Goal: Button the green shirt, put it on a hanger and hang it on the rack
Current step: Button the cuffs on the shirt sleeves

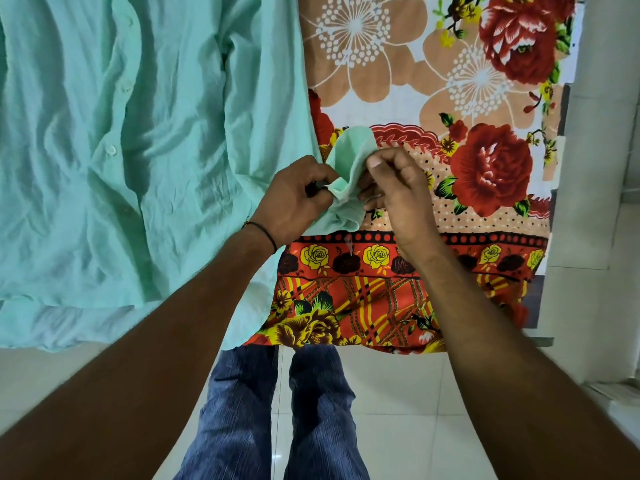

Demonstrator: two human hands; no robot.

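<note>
The green shirt lies spread flat on the bed, filling the left half of the view, its front placket closed with white buttons running down the middle. One sleeve reaches to the right, and its cuff is lifted off the bed between both hands. My left hand pinches the cuff's lower left edge. My right hand grips the cuff's right edge with thumb and fingers. Whether the cuff button is fastened is hidden by the fingers. No hanger or rack is in view.
A floral bedsheet in red, orange and beige covers the bed under the shirt. The bed's near edge runs across the lower middle; below it are my legs in blue jeans on white floor tiles. A pale wall or ledge stands at the right.
</note>
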